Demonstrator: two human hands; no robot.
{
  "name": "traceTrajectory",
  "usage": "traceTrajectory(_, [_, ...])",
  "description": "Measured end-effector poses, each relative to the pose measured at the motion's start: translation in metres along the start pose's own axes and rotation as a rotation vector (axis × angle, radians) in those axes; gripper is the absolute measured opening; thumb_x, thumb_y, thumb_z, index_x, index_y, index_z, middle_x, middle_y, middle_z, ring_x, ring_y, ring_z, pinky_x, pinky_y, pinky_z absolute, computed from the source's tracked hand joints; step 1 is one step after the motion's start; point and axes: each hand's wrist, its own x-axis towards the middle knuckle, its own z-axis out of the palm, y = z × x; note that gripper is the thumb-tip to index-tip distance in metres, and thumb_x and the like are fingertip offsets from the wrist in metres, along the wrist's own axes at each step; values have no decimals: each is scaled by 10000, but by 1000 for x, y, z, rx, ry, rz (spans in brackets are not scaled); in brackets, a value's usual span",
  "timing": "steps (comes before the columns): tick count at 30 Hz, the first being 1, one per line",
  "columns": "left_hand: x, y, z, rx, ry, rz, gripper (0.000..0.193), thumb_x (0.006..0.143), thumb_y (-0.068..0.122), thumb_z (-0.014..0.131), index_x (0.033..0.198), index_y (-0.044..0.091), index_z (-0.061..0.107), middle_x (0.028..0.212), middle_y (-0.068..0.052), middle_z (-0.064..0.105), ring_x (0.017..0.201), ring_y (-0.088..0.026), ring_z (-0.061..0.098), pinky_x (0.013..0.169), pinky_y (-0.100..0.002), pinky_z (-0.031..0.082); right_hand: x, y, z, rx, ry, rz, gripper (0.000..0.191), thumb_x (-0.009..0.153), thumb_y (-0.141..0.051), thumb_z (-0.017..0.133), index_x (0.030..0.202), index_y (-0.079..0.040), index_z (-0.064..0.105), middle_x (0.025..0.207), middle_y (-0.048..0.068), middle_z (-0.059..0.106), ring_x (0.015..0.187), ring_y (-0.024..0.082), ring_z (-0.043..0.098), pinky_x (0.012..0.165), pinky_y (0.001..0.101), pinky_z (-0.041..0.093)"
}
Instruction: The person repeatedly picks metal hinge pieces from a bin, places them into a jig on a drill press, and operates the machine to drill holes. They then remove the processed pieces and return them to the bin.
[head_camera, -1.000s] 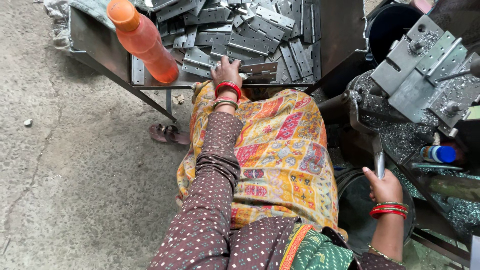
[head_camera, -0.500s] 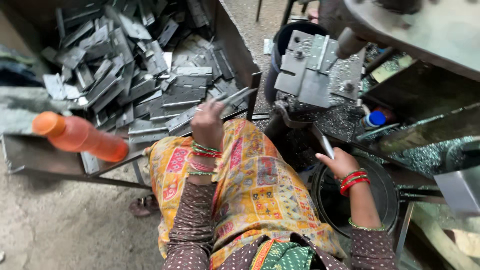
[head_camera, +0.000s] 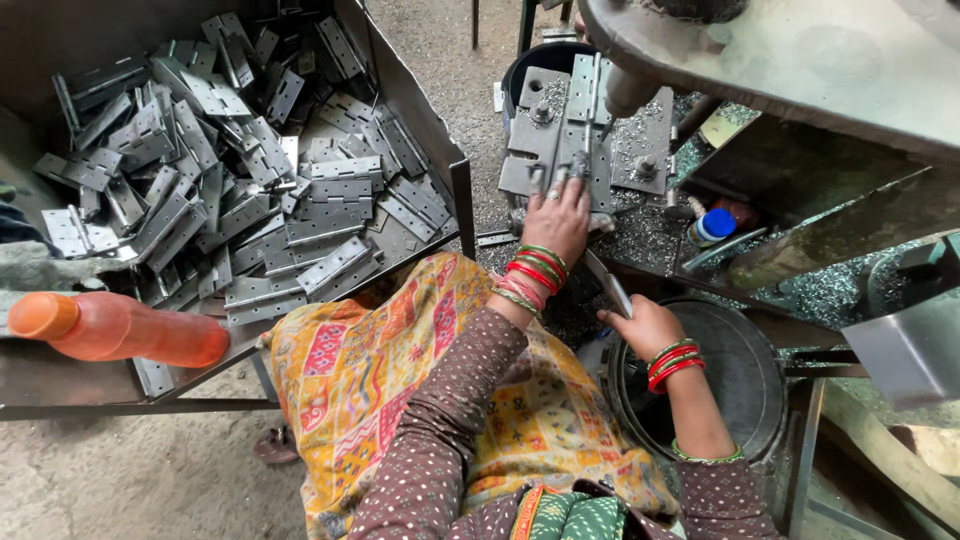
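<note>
My left hand (head_camera: 556, 218), with red and green bangles at the wrist, reaches forward onto the grey metal fixture (head_camera: 560, 130) under the machine spindle (head_camera: 625, 92). Its fingers close on a hinge (head_camera: 579, 160) set against the fixture. My right hand (head_camera: 640, 326) sits lower, over the rim of a round black pan (head_camera: 745, 375), and grips a flat grey metal hinge (head_camera: 611, 287) that points up and left. My lap is covered by a yellow patterned cloth (head_camera: 400, 380).
A big metal tray (head_camera: 455, 175) at the left holds a heap of several grey hinges (head_camera: 250, 190). An orange bottle (head_camera: 120, 328) lies on its front edge. Metal shavings (head_camera: 640, 235), a blue-capped bottle (head_camera: 714, 224), a black bucket (head_camera: 545, 58) and the machine body (head_camera: 800, 60) crowd the right.
My left hand has left the hinge tray and moved right to the fixture with a hinge. My right hand stays by the pan with its piece. The view has swung right.
</note>
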Motion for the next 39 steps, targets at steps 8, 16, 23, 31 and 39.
traceTrajectory(8, [-14, 1, -23, 15, -163, -77, 284, 948, 173, 518, 1147, 86, 701, 1355, -65, 632, 1379, -258, 541, 1173, -560, 336, 13, 30, 31, 14, 69, -75, 576, 827, -595, 706, 889, -24, 659, 744, 218, 715, 724, 410, 716, 681, 504, 544])
traceTrajectory(16, [-16, -8, -35, -36, -116, -107, 267, 934, 199, 544, 1096, 101, 733, 1307, -73, 656, 1310, -273, 560, 1155, -604, 336, 12, 55, 128, 56, 325, -70, 550, 882, -530, 680, 1047, -9, 622, 813, 296, 694, 786, 510, 675, 668, 574, 532])
traceTrajectory(23, [0, -1, 0, 56, -81, -121, 231, 897, 185, 562, 1009, 112, 750, 1302, -82, 664, 1294, -266, 582, 1063, -563, 431, 25, 65, 58, -84, 87, -62, 562, 887, -551, 681, 1014, -5, 643, 827, 289, 700, 793, 498, 684, 685, 562, 538])
traceTrajectory(31, [9, 2, 3, 31, -132, -149, 194, 951, 151, 567, 1006, 77, 737, 1193, -91, 664, 1296, -273, 588, 1069, -520, 449, 10, 54, 119, 30, 367, -128, 560, 893, -533, 673, 1054, 3, 641, 844, 289, 699, 777, 508, 677, 680, 571, 529])
traceTrajectory(39, [40, -1, 22, 5, -218, -183, 252, 920, 162, 534, 1062, 121, 738, 1364, -80, 612, 1349, -252, 512, 1130, -553, 361, 20, 60, 55, -64, 99, -60, 606, 854, -589, 686, 1010, -5, 657, 845, 278, 715, 817, 477, 710, 714, 547, 560])
